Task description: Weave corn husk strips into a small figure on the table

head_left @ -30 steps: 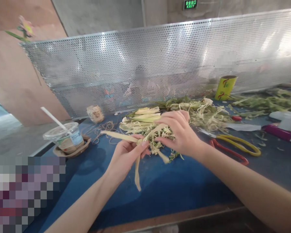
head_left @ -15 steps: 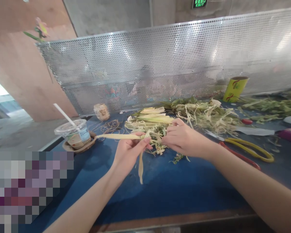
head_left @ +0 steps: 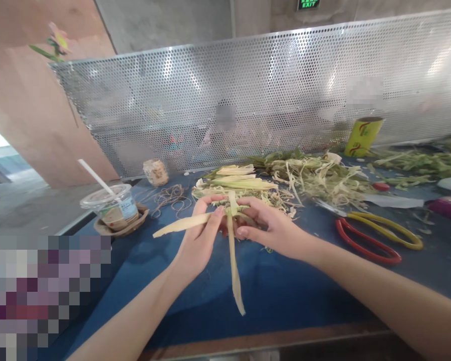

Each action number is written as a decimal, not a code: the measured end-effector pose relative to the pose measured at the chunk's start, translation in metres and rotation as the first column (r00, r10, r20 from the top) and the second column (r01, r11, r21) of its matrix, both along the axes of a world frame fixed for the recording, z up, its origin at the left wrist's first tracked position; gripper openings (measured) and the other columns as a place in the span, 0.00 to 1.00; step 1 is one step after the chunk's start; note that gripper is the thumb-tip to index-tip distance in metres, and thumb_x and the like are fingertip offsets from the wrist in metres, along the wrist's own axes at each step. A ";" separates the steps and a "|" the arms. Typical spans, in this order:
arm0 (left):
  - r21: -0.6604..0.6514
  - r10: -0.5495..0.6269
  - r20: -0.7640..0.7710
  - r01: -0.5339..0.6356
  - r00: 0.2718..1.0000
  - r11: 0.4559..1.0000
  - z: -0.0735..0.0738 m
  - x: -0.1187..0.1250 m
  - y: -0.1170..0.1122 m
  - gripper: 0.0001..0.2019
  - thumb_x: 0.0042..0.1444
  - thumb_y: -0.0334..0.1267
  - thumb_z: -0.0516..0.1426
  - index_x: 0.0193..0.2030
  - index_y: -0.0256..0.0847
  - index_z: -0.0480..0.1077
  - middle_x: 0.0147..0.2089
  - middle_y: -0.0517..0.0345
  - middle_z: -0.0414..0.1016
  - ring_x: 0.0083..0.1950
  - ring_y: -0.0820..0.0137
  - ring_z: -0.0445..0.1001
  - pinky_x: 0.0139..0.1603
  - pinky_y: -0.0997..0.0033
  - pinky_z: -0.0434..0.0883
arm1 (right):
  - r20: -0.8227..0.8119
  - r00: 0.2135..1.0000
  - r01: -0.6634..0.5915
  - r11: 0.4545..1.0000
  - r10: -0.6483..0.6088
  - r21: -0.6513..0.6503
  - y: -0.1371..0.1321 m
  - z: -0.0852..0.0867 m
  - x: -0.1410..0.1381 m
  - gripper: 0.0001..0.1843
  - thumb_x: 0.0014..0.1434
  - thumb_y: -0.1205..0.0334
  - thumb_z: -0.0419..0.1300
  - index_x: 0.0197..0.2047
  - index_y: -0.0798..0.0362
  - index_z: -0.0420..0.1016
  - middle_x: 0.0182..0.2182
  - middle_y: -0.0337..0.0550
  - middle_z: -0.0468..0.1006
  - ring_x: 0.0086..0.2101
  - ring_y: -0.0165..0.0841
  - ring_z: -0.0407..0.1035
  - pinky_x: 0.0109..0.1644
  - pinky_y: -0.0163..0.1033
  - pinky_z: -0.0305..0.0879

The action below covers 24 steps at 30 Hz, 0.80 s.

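In the middle of the view, pale corn husk strips (head_left: 235,273) meet in a small knotted piece. One strip hangs down toward me and another points left. My left hand (head_left: 199,230) pinches the piece between thumb and fingers, its thumb on top beside the crossing. From the other side, my right hand (head_left: 272,228) has its fingers curled round the piece's right part; the fingertips are partly hidden. Just beyond both hands lies a stack of yellow-green husk leaves (head_left: 244,180).
On the blue table (head_left: 195,311) at right lie red-and-yellow-handled scissors (head_left: 372,240), and behind them a heap of dried husks (head_left: 323,175) and a yellow tube (head_left: 364,136). Left stand a drink cup with straw (head_left: 118,208), loose twine (head_left: 171,198) and a jar (head_left: 155,173). A perforated metal screen (head_left: 248,100) closes the back.
My right hand has turned and come down, closer to my left hand. The hanging strip has shifted right and reaches lower; the left-pointing strip now slopes down. The red scissor handle is more exposed.
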State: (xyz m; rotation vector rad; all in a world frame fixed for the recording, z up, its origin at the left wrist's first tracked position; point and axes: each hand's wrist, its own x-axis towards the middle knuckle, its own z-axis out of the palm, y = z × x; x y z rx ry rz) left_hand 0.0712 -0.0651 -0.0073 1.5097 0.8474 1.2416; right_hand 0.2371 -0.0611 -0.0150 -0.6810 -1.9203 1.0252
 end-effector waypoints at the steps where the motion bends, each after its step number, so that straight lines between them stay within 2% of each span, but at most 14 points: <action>1: 0.000 -0.012 -0.032 0.012 0.999 1.000 0.001 0.000 -0.001 0.12 0.57 0.42 0.50 0.48 0.45 0.57 0.26 0.63 0.71 0.28 0.71 0.72 0.31 0.72 0.67 | -0.019 0.999 -0.042 0.999 0.042 -0.015 0.000 -0.001 -0.002 0.18 0.56 0.60 0.55 0.49 0.50 0.56 0.32 0.39 0.72 0.31 0.28 0.68 0.35 0.36 0.65; 3: 0.011 -0.035 -0.101 0.036 0.994 0.999 0.002 -0.001 -0.004 0.16 0.57 0.43 0.49 0.52 0.46 0.55 0.26 0.62 0.72 0.28 0.69 0.72 0.32 0.70 0.67 | -0.063 0.992 -0.109 0.994 0.107 -0.032 -0.001 -0.001 -0.003 0.14 0.56 0.60 0.54 0.46 0.51 0.60 0.29 0.38 0.72 0.29 0.28 0.69 0.37 0.37 0.66; 4: 0.024 -0.040 -0.136 0.044 0.990 0.999 0.003 -0.002 -0.005 0.18 0.57 0.43 0.49 0.54 0.46 0.53 0.26 0.61 0.72 0.29 0.69 0.73 0.33 0.69 0.67 | -0.093 0.991 -0.104 0.994 0.100 -0.041 -0.001 -0.001 -0.004 0.11 0.56 0.60 0.54 0.43 0.51 0.62 0.27 0.37 0.72 0.28 0.27 0.69 0.36 0.37 0.66; 6: 0.066 -0.036 -0.191 0.050 0.981 0.997 0.003 -0.002 -0.006 0.20 0.58 0.42 0.49 0.57 0.46 0.52 0.26 0.61 0.72 0.29 0.68 0.73 0.34 0.69 0.68 | -0.136 0.990 0.017 0.999 -0.024 -0.052 -0.002 -0.001 -0.004 0.07 0.54 0.60 0.56 0.36 0.51 0.63 0.22 0.34 0.71 0.24 0.26 0.68 0.32 0.35 0.65; 8: 0.104 -0.028 -0.205 0.050 0.978 0.993 0.003 0.000 -0.008 0.21 0.57 0.41 0.49 0.57 0.46 0.51 0.26 0.60 0.72 0.30 0.69 0.73 0.35 0.70 0.68 | -0.148 0.973 0.173 0.984 -0.178 -0.043 -0.003 -0.001 -0.004 0.09 0.51 0.60 0.59 0.32 0.51 0.61 0.19 0.32 0.70 0.21 0.25 0.67 0.28 0.33 0.63; 10: 0.113 -0.020 -0.193 0.042 0.981 0.993 0.002 0.001 -0.009 0.21 0.57 0.40 0.50 0.57 0.46 0.52 0.28 0.59 0.73 0.30 0.69 0.73 0.34 0.71 0.69 | -0.141 0.966 0.207 0.976 -0.215 -0.065 -0.003 -0.001 -0.005 0.11 0.50 0.60 0.60 0.32 0.51 0.60 0.18 0.31 0.70 0.19 0.24 0.64 0.23 0.30 0.60; 13: 0.133 0.006 -0.202 0.021 0.979 0.991 0.001 0.001 -0.009 0.21 0.57 0.40 0.50 0.57 0.46 0.51 0.32 0.58 0.73 0.31 0.69 0.74 0.33 0.71 0.68 | -0.159 0.976 0.122 0.976 -0.152 -0.183 -0.002 0.000 -0.006 0.12 0.50 0.59 0.59 0.32 0.52 0.58 0.18 0.32 0.71 0.14 0.21 0.58 0.15 0.27 0.52; 16: 0.195 -0.013 -0.244 0.062 0.970 0.979 -0.001 0.000 -0.009 0.20 0.59 0.39 0.48 0.58 0.46 0.50 0.35 0.58 0.73 0.34 0.68 0.74 0.35 0.71 0.68 | -0.185 0.976 0.055 0.955 -0.112 -0.291 0.000 -0.001 -0.008 0.15 0.48 0.58 0.61 0.34 0.52 0.57 0.17 0.31 0.70 0.12 0.19 0.55 0.13 0.25 0.47; 19: 0.248 -0.040 -0.277 0.112 0.960 0.962 -0.002 -0.002 -0.009 0.19 0.60 0.38 0.47 0.58 0.47 0.49 0.36 0.58 0.73 0.36 0.70 0.74 0.38 0.70 0.69 | -0.219 0.972 0.007 0.946 -0.082 -0.324 0.000 -0.002 -0.008 0.19 0.47 0.58 0.63 0.39 0.53 0.59 0.18 0.31 0.69 0.15 0.21 0.59 0.15 0.26 0.51; 22: 0.254 -0.037 -0.295 0.116 0.955 0.960 -0.001 -0.002 -0.010 0.19 0.60 0.38 0.46 0.58 0.48 0.48 0.39 0.58 0.73 0.36 0.71 0.74 0.38 0.71 0.69 | -0.249 0.968 -0.048 0.965 -0.018 -0.257 -0.001 -0.004 -0.007 0.21 0.48 0.61 0.62 0.46 0.53 0.63 0.21 0.34 0.71 0.21 0.24 0.66 0.22 0.29 0.60; 24: 0.241 -0.023 -0.326 0.107 0.945 0.965 0.000 -0.002 -0.010 0.20 0.59 0.39 0.47 0.58 0.48 0.48 0.40 0.56 0.73 0.36 0.70 0.74 0.36 0.71 0.69 | -0.214 0.976 -0.097 0.970 0.048 -0.223 -0.001 -0.006 -0.006 0.21 0.49 0.62 0.61 0.47 0.53 0.66 0.22 0.35 0.71 0.23 0.25 0.67 0.28 0.32 0.64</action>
